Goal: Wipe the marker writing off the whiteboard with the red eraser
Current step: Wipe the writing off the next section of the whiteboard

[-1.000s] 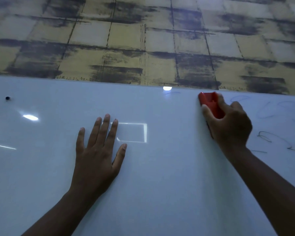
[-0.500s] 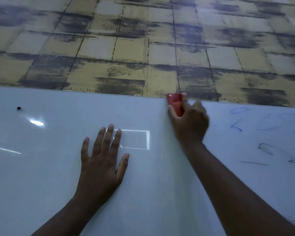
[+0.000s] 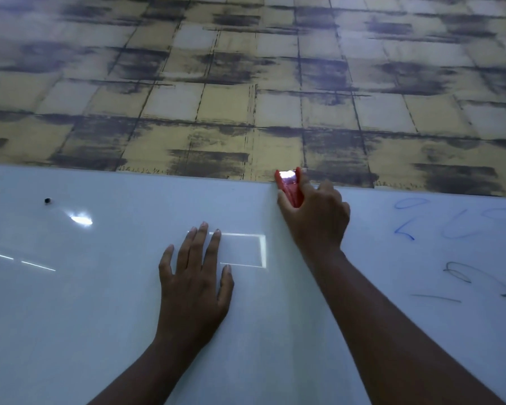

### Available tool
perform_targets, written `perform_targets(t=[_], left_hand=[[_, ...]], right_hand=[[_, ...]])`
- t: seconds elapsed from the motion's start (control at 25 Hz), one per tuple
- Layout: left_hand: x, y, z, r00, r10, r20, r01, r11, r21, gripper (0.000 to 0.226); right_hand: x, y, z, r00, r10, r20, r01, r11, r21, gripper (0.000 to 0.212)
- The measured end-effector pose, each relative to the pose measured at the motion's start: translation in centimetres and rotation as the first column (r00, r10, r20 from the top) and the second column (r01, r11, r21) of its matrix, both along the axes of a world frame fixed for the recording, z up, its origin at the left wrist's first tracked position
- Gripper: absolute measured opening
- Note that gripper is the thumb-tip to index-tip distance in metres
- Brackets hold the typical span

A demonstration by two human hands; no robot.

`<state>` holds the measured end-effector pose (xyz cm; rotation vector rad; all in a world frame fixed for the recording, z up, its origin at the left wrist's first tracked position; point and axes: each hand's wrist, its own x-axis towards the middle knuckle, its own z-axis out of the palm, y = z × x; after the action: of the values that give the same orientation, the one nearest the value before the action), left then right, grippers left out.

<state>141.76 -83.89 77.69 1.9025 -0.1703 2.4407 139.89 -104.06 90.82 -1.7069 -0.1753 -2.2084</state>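
Observation:
The whiteboard [image 3: 100, 317] fills the lower half of the view. My right hand [image 3: 316, 220] grips the red eraser [image 3: 290, 187] and presses it against the board at its top edge, near the middle. Blue marker writing [image 3: 406, 217] and darker scribbles [image 3: 462, 273] cover the board's right part, to the right of the eraser. My left hand [image 3: 195, 285] lies flat on the board with its fingers spread, below and to the left of the eraser, holding nothing.
Above the board is a wall [image 3: 246, 97] with yellow and dark block-pattern paper. A small black dot [image 3: 47, 201] sits on the board's upper left. Light reflections show on the glossy surface, among them a bright rectangle [image 3: 243, 249] by my left fingers.
My right hand has swept the eraser leftward along the board's top edge, from the right part to near the middle. Blue marks to its right are uncovered. My left hand stays put.

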Motion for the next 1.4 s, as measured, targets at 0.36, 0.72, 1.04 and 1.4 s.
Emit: perform_targets(t=[0.36,0.72,1.04,1.4], left_hand=[[0.7,0.9,0.1,0.999,-0.044,-0.032,0.044,0.999,-0.004,0.067],[0.3,0.9,-0.3,0.998,-0.055,-0.029,0.055,0.998,0.001,0.064],[-0.3,-0.2,0.0,0.999,-0.010,-0.043,0.009,1.000,-0.028,0.065],[-2.6,-10.5,0.2,0.992,-0.032,-0.119,0.061,0.966,0.250,0.062]], right_hand=[[-0.6,9.4,-2.0,0.996,0.061,0.066,-0.031,0.922,-0.386,0.072],[1.5,-11.2,0.2,0.997,-0.069,0.020,0.068,0.996,0.050,0.066],[0.4,-15.1,-2.0,0.980,-0.165,-0.111,0.182,0.969,0.166,0.070],[-0.1,-13.0,-7.7,0.950,-0.312,-0.011,0.298,0.917,-0.266,0.069]])
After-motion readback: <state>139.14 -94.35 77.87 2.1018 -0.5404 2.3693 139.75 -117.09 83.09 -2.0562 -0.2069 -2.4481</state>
